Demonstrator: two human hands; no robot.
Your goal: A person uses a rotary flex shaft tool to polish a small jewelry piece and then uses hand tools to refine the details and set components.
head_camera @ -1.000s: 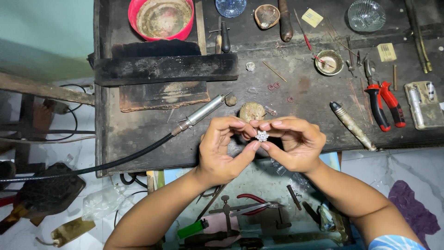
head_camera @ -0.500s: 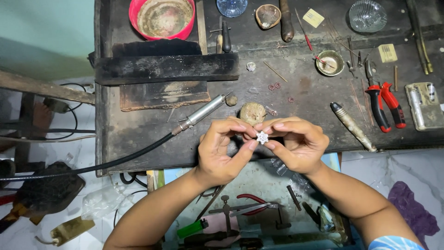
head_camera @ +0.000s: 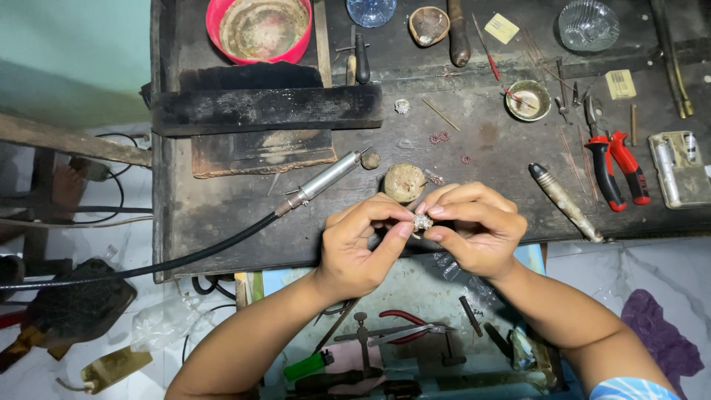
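A: What is seen first, going from the biggest thing down?

B: A dark, worn wooden surface (head_camera: 222,215) is seen from above, crowded with tools. A red bowl (head_camera: 259,28) is kept at its far edge, out of the working zone, and a black block (head_camera: 266,107) is set across the left part.

A: And the long silver tool?

B: A rotary handpiece (head_camera: 322,181) on a black flexible shaft (head_camera: 148,267) is laid diagonally, its tip pointed toward the hands, probably so that it can be picked up quickly. Red-handled pliers (head_camera: 618,167) are parked to the right, well apart from the hands, beside a tapered metal tool (head_camera: 563,200).

A: Where are the hands held?

B: Both are brought together over the front edge of the surface, above an open drawer (head_camera: 415,326) in which further tools are stored; anything dropped would likely be caught there. A small round wooden stub (head_camera: 404,181) stands just beyond the fingers.

A: What is held?

B: A small sparkling silver ornament (head_camera: 423,221) is pinched between the two hands. The left hand (head_camera: 363,248) is closed on it with thumb and forefinger, and the right hand (head_camera: 478,230) is closed on it from the other side, fingers curled over the top. It seems to be gripped from both sides so that it is steadied while raised close for inspection.
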